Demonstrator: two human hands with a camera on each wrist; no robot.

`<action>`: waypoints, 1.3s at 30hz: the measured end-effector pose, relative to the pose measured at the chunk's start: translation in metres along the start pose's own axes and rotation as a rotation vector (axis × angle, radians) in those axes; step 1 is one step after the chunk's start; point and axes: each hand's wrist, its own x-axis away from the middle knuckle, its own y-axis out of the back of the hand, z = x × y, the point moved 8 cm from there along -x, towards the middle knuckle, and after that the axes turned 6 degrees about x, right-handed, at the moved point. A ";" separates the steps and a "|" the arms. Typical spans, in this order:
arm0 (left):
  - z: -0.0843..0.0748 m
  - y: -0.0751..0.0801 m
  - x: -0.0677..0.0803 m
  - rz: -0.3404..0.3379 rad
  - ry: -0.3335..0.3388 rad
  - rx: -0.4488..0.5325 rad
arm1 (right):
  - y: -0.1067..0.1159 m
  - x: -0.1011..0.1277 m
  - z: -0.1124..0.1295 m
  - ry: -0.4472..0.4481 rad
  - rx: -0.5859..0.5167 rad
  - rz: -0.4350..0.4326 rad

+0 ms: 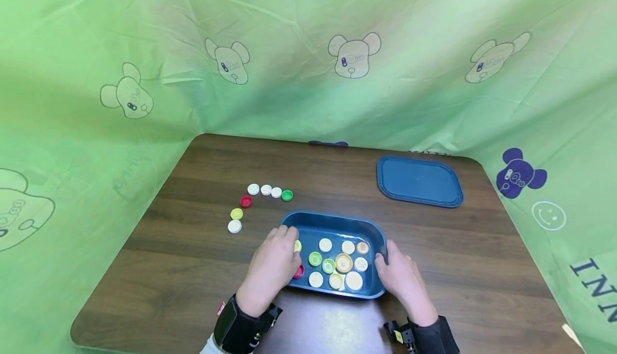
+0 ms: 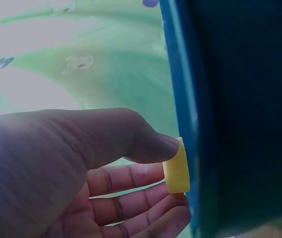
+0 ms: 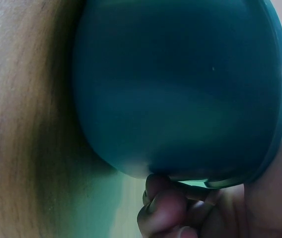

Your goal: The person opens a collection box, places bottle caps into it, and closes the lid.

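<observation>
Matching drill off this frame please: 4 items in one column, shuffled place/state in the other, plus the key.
1. flat blue plastic lid
2. yellow plastic bottle cap
3. green plastic bottle cap
4. right hand

A. right end of the cap row on the table
B. holding the deep blue plastic tray's right rim
C. pinched in the left hand's grip
D. lying alone, far right of the table

Pairs: 1-D, 2-C, 3-A, 4-B

A blue lid [image 1: 419,181] lies flat on the wooden table [image 1: 193,279], at its far right. A curved row of bottle caps [image 1: 255,201] lies well to the left of the lid. Green cloth [image 1: 308,49] stands behind the lid.
</observation>
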 end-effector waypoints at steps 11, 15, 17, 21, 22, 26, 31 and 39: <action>0.005 -0.017 -0.007 0.034 0.014 0.002 | -0.002 0.001 0.001 -0.001 -0.004 0.003; 0.007 -0.017 -0.006 0.038 0.018 0.033 | -0.002 0.001 0.001 0.003 -0.003 0.003; 0.007 -0.013 -0.005 0.031 0.016 0.048 | -0.001 0.001 0.000 0.007 0.001 -0.002; 0.008 -0.003 -0.004 0.007 0.022 0.060 | 0.000 0.001 0.000 0.012 0.008 -0.009; 0.008 0.001 -0.004 -0.002 0.025 0.063 | 0.001 0.001 0.000 0.012 0.008 -0.008; 0.014 0.013 -0.004 -0.034 0.044 0.066 | 0.001 0.001 0.000 0.010 -0.001 -0.001; 0.028 0.026 -0.003 -0.073 0.069 0.069 | 0.000 0.001 0.000 -0.002 -0.008 0.009; 0.068 0.039 -0.002 -0.091 0.187 0.055 | 0.000 0.001 0.000 -0.003 0.002 0.000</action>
